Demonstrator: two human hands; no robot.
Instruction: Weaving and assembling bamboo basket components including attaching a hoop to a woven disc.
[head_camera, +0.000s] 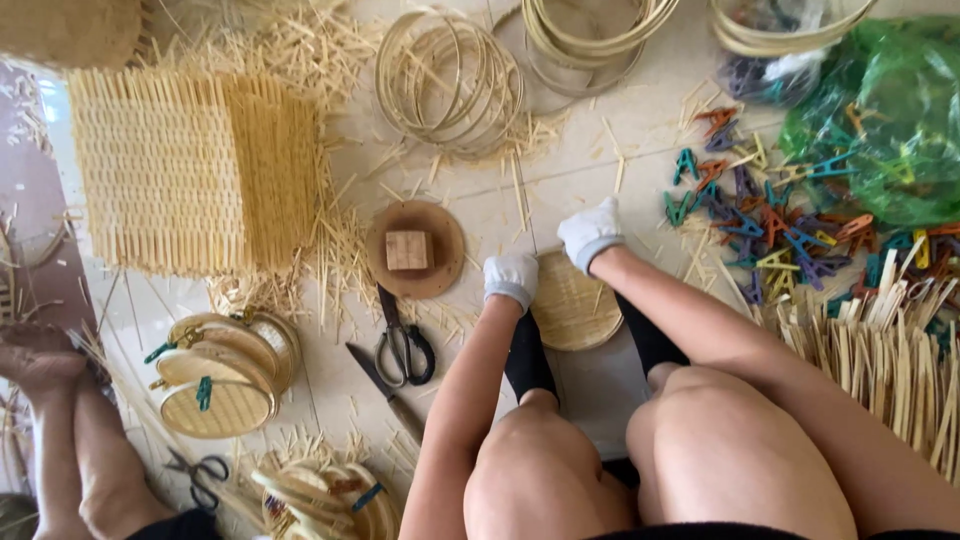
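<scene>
On the tiled floor between the knees: round woven disc, flat, partly hidden by the legs. Left hand, white glove, fingers curled, resting on the disc's left edge; can't tell if it actually grips. Right hand, white glove, closed over the disc's upper rim, looks like it's pinching the edge.

Landmark = the disc. Just left of it: round wooden board with a small wooden block on top. Below that board: black scissors, knife beside them. Right of the disc: scatter of coloured clips, then bamboo strips. Above the disc: bamboo hoops. Far left: woven mat and finished round baskets.
</scene>
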